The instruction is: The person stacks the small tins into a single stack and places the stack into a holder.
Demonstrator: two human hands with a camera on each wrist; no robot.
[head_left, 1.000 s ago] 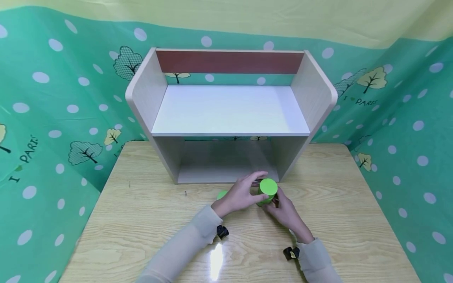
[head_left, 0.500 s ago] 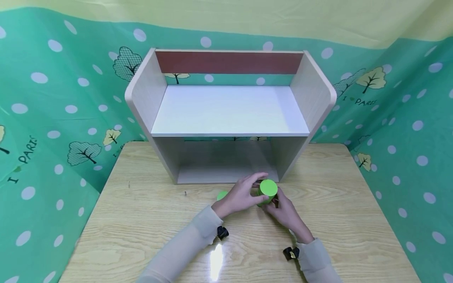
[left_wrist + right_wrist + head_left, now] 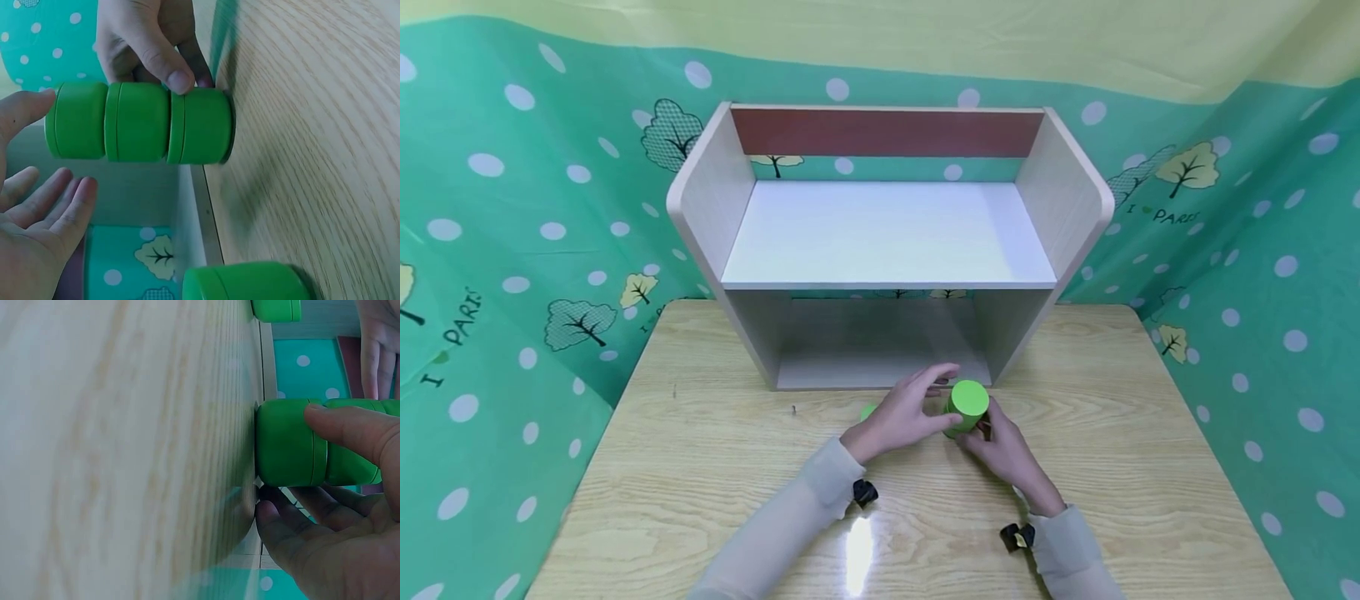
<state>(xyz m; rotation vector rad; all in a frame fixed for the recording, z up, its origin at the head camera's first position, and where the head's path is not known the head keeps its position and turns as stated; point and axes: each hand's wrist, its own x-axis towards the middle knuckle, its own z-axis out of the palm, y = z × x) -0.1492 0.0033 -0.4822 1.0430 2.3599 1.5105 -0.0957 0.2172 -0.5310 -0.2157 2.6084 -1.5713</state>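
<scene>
Three short, round green tins with lids stand stacked in a column on the table; the top tin (image 3: 970,398) shows its flat lid in the head view. In the left wrist view the middle tin (image 3: 140,122) and bottom tin (image 3: 206,128) line up beneath it. My right hand (image 3: 1003,450) holds the bottom tin low down, its thumb (image 3: 347,425) lying across the lid seam. My left hand (image 3: 898,421) is spread beside the top tin, thumb tip at its lid edge and fingers extended away from it. Another green tin (image 3: 247,284) stands left of the stack, partly hidden by my left hand.
A two-level white shelf unit (image 3: 887,233) with a brown back strip (image 3: 887,132) stands at the back of the wood-grain table (image 3: 700,467), just behind the tins. Green dotted cloth (image 3: 512,250) hangs around the back and sides.
My left hand has drawn back slightly to the left, and its fingers have come away from the top tin. The right hand and the stack have stayed in place.
</scene>
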